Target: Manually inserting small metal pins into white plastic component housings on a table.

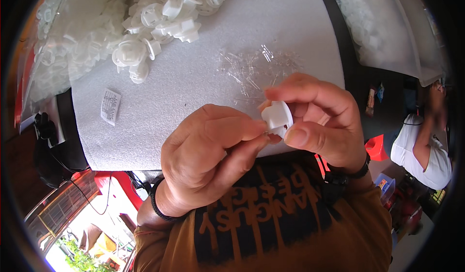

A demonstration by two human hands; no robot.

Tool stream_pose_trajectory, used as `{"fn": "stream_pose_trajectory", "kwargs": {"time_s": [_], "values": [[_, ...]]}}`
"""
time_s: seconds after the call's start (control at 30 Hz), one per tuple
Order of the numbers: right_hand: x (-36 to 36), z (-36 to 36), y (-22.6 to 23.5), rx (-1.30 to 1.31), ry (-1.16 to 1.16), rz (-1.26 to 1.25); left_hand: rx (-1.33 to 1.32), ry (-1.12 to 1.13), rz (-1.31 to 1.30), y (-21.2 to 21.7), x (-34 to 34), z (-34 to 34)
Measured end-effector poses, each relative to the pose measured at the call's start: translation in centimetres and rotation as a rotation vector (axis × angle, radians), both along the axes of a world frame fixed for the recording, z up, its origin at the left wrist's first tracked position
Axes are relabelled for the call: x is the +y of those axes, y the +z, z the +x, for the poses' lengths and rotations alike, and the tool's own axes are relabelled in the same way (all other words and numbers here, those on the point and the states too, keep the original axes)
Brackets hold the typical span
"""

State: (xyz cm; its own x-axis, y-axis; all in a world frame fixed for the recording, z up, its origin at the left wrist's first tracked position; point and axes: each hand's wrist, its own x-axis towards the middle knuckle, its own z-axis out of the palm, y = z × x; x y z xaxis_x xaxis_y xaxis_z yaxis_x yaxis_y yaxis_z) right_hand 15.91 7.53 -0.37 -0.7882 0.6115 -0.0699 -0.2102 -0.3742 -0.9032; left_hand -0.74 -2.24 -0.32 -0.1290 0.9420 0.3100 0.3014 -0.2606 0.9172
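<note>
Between the thumb and fingers of my right hand (324, 121) is a white plastic part (279, 115) with a round flange and a boxy raised middle. My left hand (208, 148) is closed in a pinch, its fingertips right against the part's left side. Whatever those fingertips hold, if anything, is too small and covered to make out. Just beyond my hands lie many thin clear plastic pins (247, 71), loosely scattered on the white foam sheet (193, 90). A heap of similar white plastic parts (169, 15) spreads over the sheet's far left.
A clear bag of white parts (82, 39) stands at the left, another bag (373, 24) at the far right. A small printed paper label (110, 106) lies on the sheet's left side. A person in a white shirt (421, 151) is off to the right.
</note>
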Motion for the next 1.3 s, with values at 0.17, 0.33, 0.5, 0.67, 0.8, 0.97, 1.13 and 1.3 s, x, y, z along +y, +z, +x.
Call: {"fn": "stream_pose_trajectory", "kwargs": {"time_s": [0.17,0.33,0.5,0.67,0.8,0.97,1.13,1.3], "values": [[-0.1,-0.2,0.1,0.012,0.004,-0.015,-0.095,0.047,-0.102,0.1,-0.4,-0.4],[0.2,-0.1,0.2,-0.022,0.026,0.07,0.209,-0.002,0.108,0.2,0.3,-0.7],[0.5,0.0,0.8,-0.058,0.071,0.179,0.263,0.029,0.077,0.2,-0.3,-0.3],[1.5,2.2,4.4,-0.129,0.021,0.734,0.162,-0.046,0.041,0.7,-0.5,-1.0],[1.5,5.8,8.1,-0.39,-0.781,1.111,0.317,0.157,-0.024,2.1,-0.8,-3.0],[6.2,6.7,9.7,-1.053,-0.957,1.403,0.466,0.5,-0.138,2.6,-1.2,-6.5],[4.2,0.1,10.0,-0.792,-0.673,1.602,0.52,0.475,-0.266,2.2,0.0,-8.0],[5.1,-9.0,8.7,-0.69,-0.116,1.623,0.389,0.432,-0.287,1.4,1.3,-8.3]]}}
